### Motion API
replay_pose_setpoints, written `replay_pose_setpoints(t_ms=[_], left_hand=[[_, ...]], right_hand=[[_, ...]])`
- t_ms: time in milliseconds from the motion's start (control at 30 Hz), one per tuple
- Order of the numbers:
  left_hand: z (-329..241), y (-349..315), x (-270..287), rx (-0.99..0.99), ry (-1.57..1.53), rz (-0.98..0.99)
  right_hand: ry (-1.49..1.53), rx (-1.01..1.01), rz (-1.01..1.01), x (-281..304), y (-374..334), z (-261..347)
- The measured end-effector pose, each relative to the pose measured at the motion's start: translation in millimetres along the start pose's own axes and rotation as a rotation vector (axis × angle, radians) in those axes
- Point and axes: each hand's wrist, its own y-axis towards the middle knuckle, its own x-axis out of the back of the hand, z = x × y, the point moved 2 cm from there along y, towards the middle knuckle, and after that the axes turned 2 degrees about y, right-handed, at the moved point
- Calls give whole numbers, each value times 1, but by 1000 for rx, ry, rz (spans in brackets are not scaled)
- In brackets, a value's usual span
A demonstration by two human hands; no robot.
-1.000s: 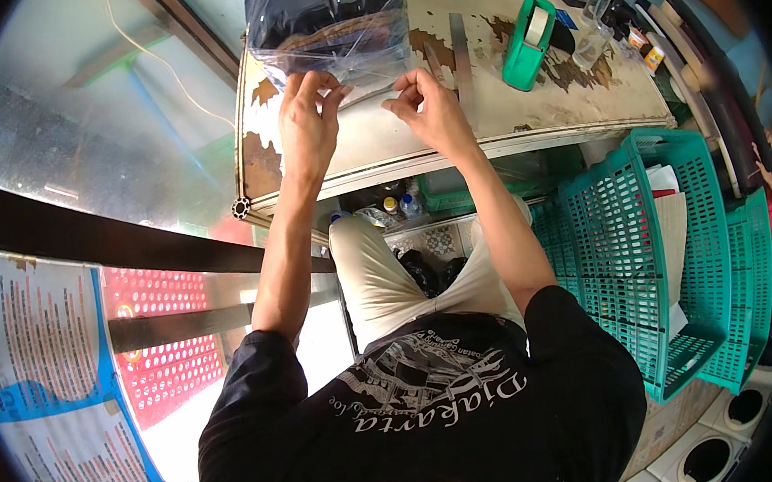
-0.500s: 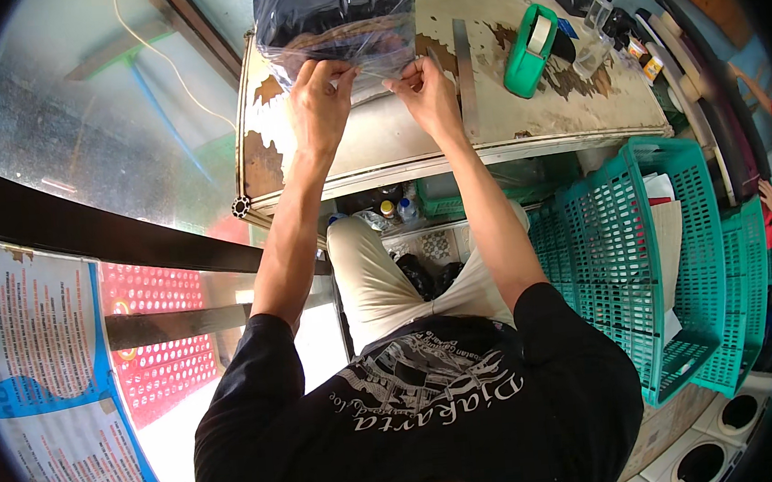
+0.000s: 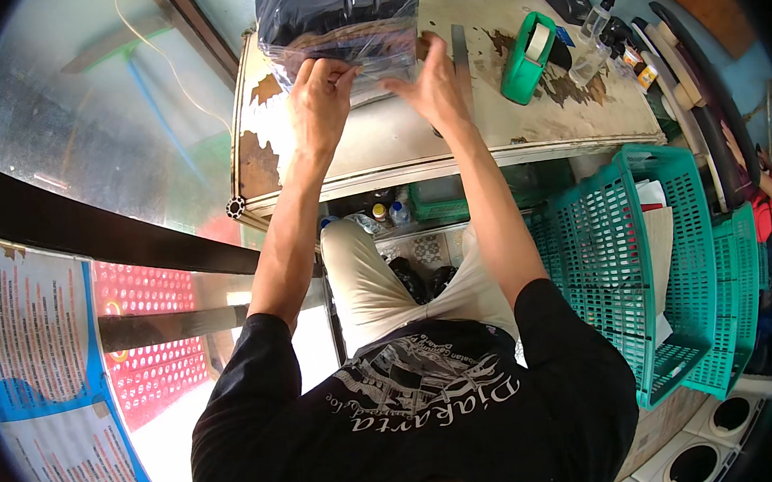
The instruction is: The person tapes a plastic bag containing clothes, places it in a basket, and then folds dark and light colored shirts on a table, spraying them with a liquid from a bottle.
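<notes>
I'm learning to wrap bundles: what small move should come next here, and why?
Probably bring the right hand in to smooth the near end of the plastic bag: that end looks wrinkled, the left hand appears to be pinching it, and the right hand is open beside it.

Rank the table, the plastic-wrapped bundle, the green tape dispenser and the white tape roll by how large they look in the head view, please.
Largest to smallest:
1. Table
2. Plastic-wrapped bundle, its top cut by the picture's edge
3. Green tape dispenser
4. White tape roll
</notes>
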Motion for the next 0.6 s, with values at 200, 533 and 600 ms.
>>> replay_pose_setpoints(t_ms=[200,533,600], left_hand=[[-5,4,7,-32,136,16],[10,0,2,10,22,-80],[12,-1,0,-18,82,-105]], right_hand=[[70,179,188,-3,19,-8],[108,144,220,-1,21,-14],[114,147,228,-1,21,-16]])
